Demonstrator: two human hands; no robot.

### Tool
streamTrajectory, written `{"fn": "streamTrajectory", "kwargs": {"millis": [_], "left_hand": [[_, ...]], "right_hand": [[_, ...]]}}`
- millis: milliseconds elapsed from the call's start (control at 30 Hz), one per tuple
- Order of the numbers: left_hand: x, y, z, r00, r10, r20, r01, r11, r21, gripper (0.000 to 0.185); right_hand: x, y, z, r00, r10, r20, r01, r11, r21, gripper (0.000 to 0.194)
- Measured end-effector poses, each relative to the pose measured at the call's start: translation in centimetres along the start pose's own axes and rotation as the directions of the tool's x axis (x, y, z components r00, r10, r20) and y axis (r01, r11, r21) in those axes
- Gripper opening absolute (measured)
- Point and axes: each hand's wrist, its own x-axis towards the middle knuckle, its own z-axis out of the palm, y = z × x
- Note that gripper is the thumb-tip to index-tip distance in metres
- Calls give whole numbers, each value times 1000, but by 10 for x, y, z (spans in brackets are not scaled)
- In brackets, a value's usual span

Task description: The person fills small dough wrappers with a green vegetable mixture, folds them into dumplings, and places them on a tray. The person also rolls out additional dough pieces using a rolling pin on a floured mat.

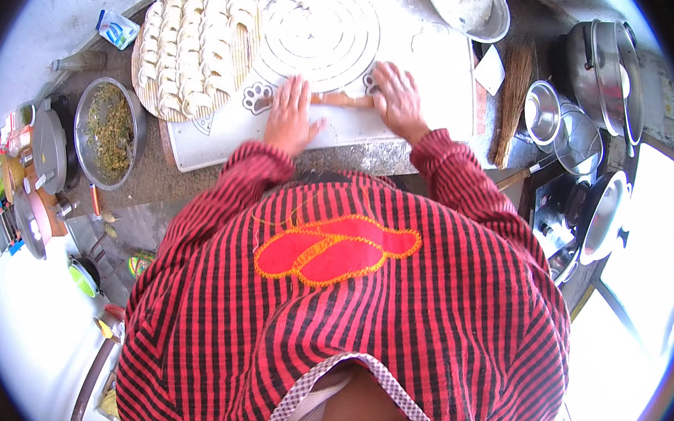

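A wooden rolling pin [341, 99] lies crosswise near the front of a white, floured kneading mat [436, 95] printed with rings and paw marks. My left hand [289, 115] rests palm down over its left part, fingers stretched forward and thumb out to the side. Over the right end lies my right hand [400, 101], also palm down with fingers extended. Neither hand wraps round the pin. Loose flour [308, 15] whitens the mat ahead of the hands. To the left, rows of folded dumplings [191, 45] cover a slatted round tray [245, 60].
Left of the mat stands a metal bowl [135, 166] of chopped filling [109, 133]. A flour bowl [502, 24] is at the back right. Beyond the mat's right edge lie a straw brush [515, 100], a small steel bowl [542, 113], a wire strainer [578, 138] and large pots [603, 76].
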Motion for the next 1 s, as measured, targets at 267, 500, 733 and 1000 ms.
{"fn": "streamTrajectory", "kwargs": {"millis": [267,500,733,1000], "left_hand": [[3,8,-6,999,-34,17,34,999,5,88],[53,-4,-4,988,-101,-116,99,995,-25,83],[21,-8,1,998,-7,-65,6,1000,-21,86],[-5,-6,-6,997,50,56,-52,997,50,88]], "right_hand": [[-10,14,10,998,-58,-5,58,997,55,55],[34,16,-8,994,52,-98,-44,996,79,54],[-1,3,4,993,83,-86,-81,996,28,52],[-36,-6,7,998,34,-58,-31,999,43,55]]}}
